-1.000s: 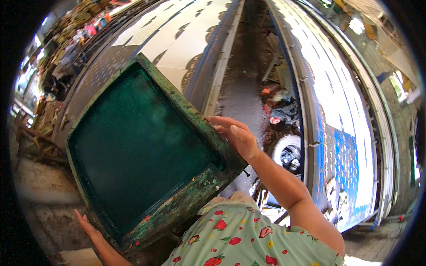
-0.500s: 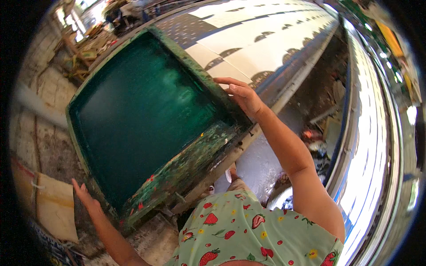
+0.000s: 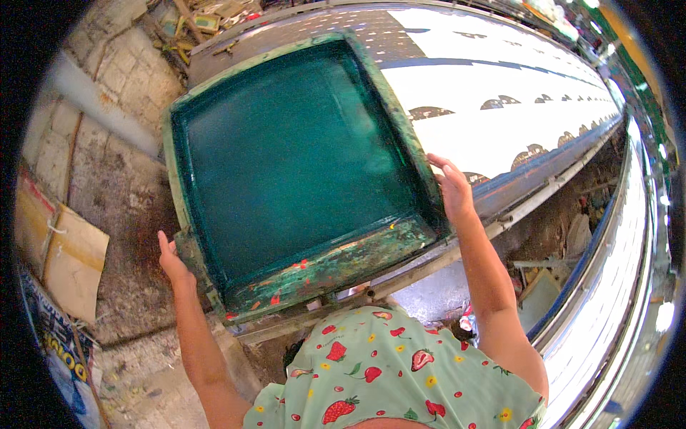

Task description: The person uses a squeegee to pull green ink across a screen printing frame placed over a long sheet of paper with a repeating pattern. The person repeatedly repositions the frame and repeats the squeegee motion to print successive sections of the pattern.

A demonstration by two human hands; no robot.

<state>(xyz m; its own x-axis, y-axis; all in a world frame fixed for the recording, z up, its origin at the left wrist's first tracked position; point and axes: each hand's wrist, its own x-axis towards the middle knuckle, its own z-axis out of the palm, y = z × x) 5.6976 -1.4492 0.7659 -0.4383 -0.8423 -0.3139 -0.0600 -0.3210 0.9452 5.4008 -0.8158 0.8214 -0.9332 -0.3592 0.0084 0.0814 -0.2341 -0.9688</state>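
A square frame (image 3: 300, 179) with a dark green ink-coated panel and a battered, paint-spotted wooden rim lies at the edge of a long table (image 3: 500, 136) with white pieces and rows of dark half-round marks. My left hand (image 3: 174, 261) holds the frame's lower left side, thumb and fingers at the edge. At the right side, my right hand (image 3: 451, 182) grips the rim, its underside fingers partly hidden. The frame's underside is hidden.
A second long, bright table (image 3: 607, 250) runs at the right, past a gap with debris (image 3: 572, 236). At left are a stained concrete wall (image 3: 107, 164), a hanging cardboard sheet (image 3: 75, 257) and a printed poster (image 3: 57, 350). Wood scraps (image 3: 200, 21) lie behind.
The frame has swung rightward and up in the view, more squarely over the near table, with both hands still on it. The view has turned left, showing more wall.
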